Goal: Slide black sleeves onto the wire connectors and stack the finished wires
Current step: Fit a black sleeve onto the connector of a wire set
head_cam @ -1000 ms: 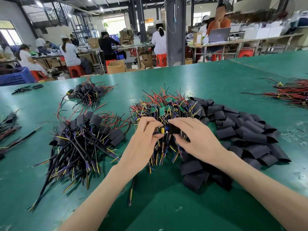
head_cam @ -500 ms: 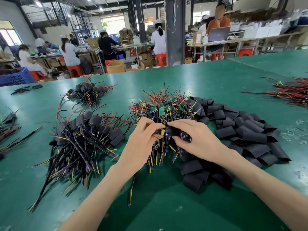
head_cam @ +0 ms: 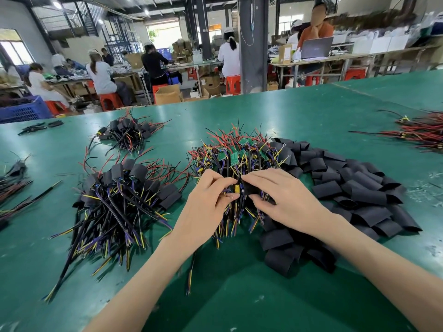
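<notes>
My left hand (head_cam: 208, 207) pinches a wire connector (head_cam: 236, 188) with a yellow part, held above the pile of unsleeved wires with green boards (head_cam: 237, 156). My right hand (head_cam: 285, 200) grips a black sleeve (head_cam: 250, 188) right against that connector's end. How far the sleeve covers the connector is hidden by my fingers. Loose black sleeves (head_cam: 354, 188) lie heaped to the right. The stack of sleeved wires (head_cam: 119, 200) lies to the left.
A smaller sleeved bundle (head_cam: 127, 133) sits farther back on the green table (head_cam: 239, 295). Red-and-black wires (head_cam: 422, 133) lie at the far right, more dark wires (head_cam: 12, 188) at the left edge. Several people work at benches behind.
My hands have stayed together over the middle pile, shifting slightly up. The right hand's sleeve has closed against the connector in my left hand.
</notes>
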A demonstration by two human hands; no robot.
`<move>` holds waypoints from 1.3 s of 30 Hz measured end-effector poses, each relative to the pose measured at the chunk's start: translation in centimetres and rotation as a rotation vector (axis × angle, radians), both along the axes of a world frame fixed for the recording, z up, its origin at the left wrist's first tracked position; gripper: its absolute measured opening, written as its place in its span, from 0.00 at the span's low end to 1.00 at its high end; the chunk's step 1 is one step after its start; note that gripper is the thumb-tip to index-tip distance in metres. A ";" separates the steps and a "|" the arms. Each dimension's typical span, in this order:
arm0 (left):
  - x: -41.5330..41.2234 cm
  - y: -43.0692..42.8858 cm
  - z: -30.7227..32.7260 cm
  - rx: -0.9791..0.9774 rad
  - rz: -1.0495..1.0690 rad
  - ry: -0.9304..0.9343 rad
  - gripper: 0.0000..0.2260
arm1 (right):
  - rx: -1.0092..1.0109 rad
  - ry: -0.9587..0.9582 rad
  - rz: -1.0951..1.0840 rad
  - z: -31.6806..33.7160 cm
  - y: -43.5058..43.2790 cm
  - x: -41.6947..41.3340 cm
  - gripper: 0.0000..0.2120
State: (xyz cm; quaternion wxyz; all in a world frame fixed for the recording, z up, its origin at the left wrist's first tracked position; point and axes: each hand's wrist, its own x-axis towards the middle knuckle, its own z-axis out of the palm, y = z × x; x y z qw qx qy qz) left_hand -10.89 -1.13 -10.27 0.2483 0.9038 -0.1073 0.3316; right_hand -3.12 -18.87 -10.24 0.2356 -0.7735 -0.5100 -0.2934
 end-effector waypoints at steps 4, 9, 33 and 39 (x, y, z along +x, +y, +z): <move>0.1 -0.2 -0.2 0.000 0.001 -0.009 0.10 | -0.058 -0.125 0.010 0.4 0.2 -0.2 0.15; 0.1 -0.3 -0.2 -0.082 -0.015 0.023 0.16 | -0.060 -0.070 0.013 0.3 0.2 -0.2 0.15; -0.5 -0.9 0.6 -0.487 -0.142 0.148 0.19 | -0.161 0.281 0.064 0.9 0.0 0.1 0.26; -0.6 -1.1 0.6 -0.469 -0.113 0.124 0.20 | -0.153 0.350 0.063 0.9 0.1 0.0 0.27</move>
